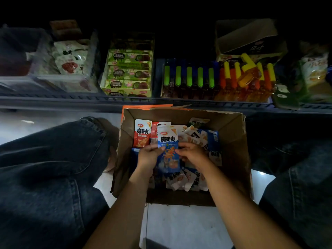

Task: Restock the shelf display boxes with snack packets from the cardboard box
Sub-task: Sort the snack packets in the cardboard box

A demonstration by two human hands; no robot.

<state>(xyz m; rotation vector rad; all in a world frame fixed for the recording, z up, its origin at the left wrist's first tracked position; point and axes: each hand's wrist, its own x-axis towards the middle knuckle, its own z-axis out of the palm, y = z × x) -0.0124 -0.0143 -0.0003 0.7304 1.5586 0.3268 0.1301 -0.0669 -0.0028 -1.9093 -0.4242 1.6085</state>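
Between fingers: blue packet point(168, 150), upright over box point(231, 126)
Left hand point(148, 156): pinches packet's left edge
Right hand point(193, 153): pinches right edge
Beyond fingertips: red packet point(142, 133)

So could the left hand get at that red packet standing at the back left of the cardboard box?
Probably yes. The red packet stands uncovered just beyond the left hand, with nothing between them. But both hands now grip the blue packet, so the left must let go first.
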